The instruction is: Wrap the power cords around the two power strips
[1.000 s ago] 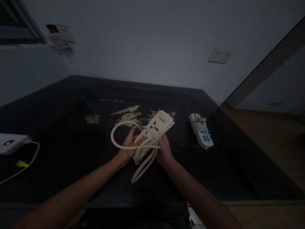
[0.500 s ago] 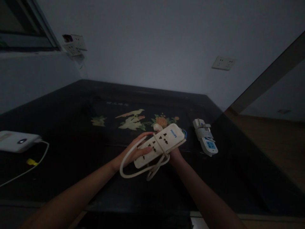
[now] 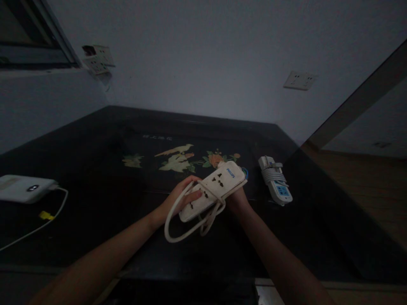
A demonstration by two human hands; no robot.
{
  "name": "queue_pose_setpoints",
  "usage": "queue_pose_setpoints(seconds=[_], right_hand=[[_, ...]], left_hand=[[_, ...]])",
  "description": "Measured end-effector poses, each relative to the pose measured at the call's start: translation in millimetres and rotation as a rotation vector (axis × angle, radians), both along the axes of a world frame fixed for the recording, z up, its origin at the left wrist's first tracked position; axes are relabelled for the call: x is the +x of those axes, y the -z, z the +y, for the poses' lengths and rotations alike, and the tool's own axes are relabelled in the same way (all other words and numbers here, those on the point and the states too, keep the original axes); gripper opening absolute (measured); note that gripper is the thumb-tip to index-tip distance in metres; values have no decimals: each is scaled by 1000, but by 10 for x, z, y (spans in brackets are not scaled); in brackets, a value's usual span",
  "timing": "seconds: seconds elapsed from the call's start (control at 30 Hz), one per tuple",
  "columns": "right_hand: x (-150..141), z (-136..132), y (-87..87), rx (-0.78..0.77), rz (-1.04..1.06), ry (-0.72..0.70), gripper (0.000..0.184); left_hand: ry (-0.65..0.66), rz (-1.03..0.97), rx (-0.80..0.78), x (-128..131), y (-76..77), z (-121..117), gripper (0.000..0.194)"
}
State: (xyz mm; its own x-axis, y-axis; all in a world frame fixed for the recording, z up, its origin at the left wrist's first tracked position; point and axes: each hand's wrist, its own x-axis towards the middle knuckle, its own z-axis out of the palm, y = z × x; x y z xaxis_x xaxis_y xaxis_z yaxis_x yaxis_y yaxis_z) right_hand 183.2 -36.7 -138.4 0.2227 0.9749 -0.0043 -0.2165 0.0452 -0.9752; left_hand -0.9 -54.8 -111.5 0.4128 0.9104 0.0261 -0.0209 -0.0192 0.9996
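Note:
A white Philips power strip (image 3: 232, 183) is held up above the table, tilted with its right end higher. My left hand (image 3: 179, 197) grips its left part, thumb laid across the socket face. Behind its right end is my right hand (image 3: 237, 199), closed on the strip from below, with most of its fingers hidden. The strip's white cord (image 3: 173, 239) loops around the body and hangs in a bend below it. Something blue (image 3: 245, 172) shows at the strip's right end, too small to make out.
On the black table (image 3: 104, 228), a second power strip (image 3: 276, 181) wrapped in grey cord lies at the right. A white power bank (image 3: 27, 188) with a cable and yellow tag (image 3: 46, 215) lies at the left. Wall sockets (image 3: 299, 80) are on the back wall.
The loose cord loop has swung slightly right and down. The power strip has shifted a little, still in both hands. The view has moved very slightly.

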Motion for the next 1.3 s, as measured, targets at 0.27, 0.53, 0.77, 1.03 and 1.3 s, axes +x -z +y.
queue_pose_setpoints(seconds=[0.27, 0.53, 0.77, 1.03, 1.3], right_hand=[[696, -200, -80, -53, 255, 228, 34], [949, -658, -239, 55, 167, 416, 35], [1030, -794, -379, 253, 98, 668, 29], [749, -862, -758, 550, -145, 484, 33], [412, -869, -1045, 674, -1163, 20, 14]], left_hand=[[-205, -277, -165, -66, 120, 131, 36], [-243, -355, -213, -71, 168, 171, 32], [-186, -316, -282, -70, 206, 200, 31], [-167, -157, -158, -98, 1, 190, 32], [-228, 86, -48, -53, 62, 182, 25]])
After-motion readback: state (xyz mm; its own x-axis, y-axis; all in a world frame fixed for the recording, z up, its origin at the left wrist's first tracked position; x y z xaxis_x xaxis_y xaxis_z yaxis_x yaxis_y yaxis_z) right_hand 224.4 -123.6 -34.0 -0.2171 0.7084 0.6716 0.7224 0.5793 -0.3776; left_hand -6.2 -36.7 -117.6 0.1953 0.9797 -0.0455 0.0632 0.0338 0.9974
